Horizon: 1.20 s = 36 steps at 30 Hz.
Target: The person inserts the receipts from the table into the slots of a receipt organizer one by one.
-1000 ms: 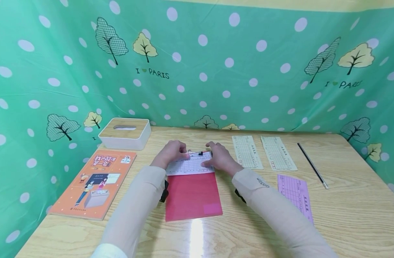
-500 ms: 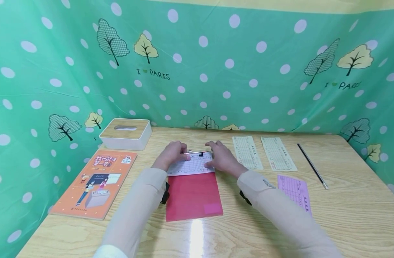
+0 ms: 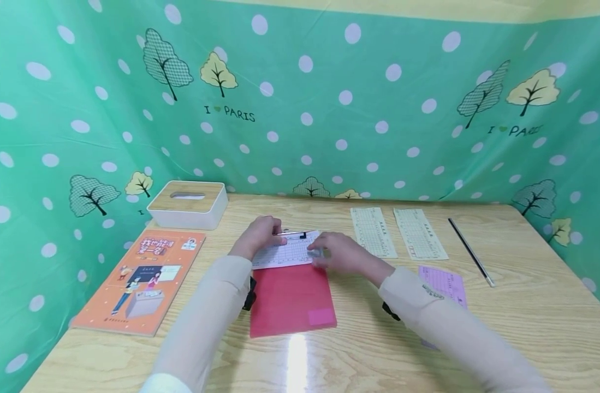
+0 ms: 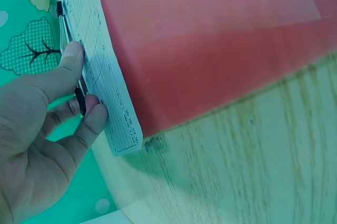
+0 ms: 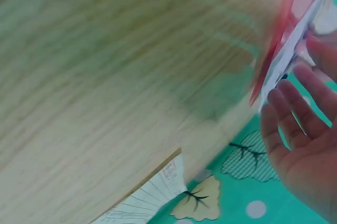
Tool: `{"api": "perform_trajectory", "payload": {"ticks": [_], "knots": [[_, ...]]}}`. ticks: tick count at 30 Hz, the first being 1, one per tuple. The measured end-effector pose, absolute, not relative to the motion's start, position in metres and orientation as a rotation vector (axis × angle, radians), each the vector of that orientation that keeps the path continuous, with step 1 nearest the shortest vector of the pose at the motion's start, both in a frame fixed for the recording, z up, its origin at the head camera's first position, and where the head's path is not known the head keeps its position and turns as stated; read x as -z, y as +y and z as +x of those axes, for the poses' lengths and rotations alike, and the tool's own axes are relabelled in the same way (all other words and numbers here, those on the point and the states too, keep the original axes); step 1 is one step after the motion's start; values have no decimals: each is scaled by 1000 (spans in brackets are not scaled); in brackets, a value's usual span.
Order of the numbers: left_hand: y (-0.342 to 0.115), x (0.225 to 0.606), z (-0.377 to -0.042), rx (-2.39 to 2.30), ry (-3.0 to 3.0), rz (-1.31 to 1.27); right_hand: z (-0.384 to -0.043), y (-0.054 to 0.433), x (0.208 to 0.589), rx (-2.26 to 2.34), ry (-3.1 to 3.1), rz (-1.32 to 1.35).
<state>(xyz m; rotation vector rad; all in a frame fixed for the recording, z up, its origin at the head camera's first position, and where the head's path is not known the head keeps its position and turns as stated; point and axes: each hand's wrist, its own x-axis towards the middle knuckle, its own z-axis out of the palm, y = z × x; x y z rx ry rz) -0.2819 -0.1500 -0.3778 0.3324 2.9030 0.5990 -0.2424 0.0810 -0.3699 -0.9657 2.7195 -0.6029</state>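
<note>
A red clip folder (image 3: 292,303) lies on the wooden table, with a white printed slip (image 3: 291,254) across its top end. Along the slip's upper edge runs a thin metal clip with black tips (image 4: 80,100). My left hand (image 3: 258,238) pinches this clip near its left end; in the left wrist view the thumb (image 4: 72,61) presses on the clip's front, with fingers behind and below it. My right hand (image 3: 348,252) is at the slip's right edge, fingertips overlapping it in the head view. The right wrist view has that hand's fingers (image 5: 292,111) loosely extended beside the slip.
To the left lie an orange book (image 3: 140,281) and, behind it, a white tissue box (image 3: 189,206) with a wooden lid. Two pale green slips (image 3: 373,232), a black stick-like pencil (image 3: 470,251) and a purple slip (image 3: 444,284), partly under the right sleeve, lie to the right.
My right hand has drawn back from the clip's right end and come lower along the slip's right edge. The left hand keeps its place on the clip.
</note>
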Motion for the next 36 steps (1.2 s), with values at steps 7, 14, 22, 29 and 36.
{"api": "perform_trajectory", "payload": {"ticks": [7, 14, 22, 29, 36], "knots": [[-148, 376, -280, -589, 2885, 318, -234, 79, 379, 485, 2701, -1032], [-145, 379, -279, -573, 2904, 299, -231, 77, 380, 509, 2711, -1008], [-144, 381, -280, -562, 2941, 302, -230, 77, 378, 535, 2720, -976], [-144, 382, -281, -565, 2949, 295, -228, 84, 377, 576, 2725, -944], [-145, 381, -279, -593, 2933, 286, -222, 103, 373, 546, 2772, -997]]}}
